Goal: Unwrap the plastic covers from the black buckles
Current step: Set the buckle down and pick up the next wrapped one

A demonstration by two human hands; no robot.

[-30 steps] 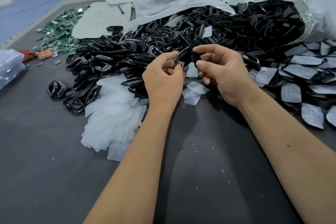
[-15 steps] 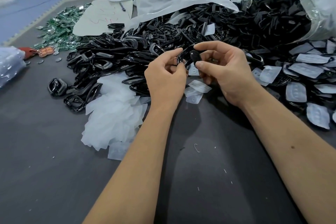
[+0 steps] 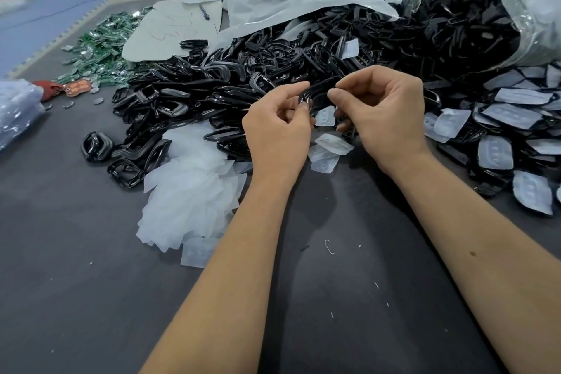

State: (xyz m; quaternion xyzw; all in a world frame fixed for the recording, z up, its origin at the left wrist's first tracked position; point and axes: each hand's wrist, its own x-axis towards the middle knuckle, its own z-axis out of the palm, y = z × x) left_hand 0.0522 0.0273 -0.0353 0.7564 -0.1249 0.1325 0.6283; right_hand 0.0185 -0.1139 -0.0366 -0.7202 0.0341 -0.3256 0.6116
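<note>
Fingers (image 3: 335,96) on glossy black buckle (image 3: 318,97)

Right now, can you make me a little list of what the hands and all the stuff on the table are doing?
left hand: pinches the black buckle
right hand: pinches the same buckle's other end
removed covers: white heap left of the hands
bare buckles: pile behind the covers
wrapped buckles: pile at right
table: dark grey
</note>
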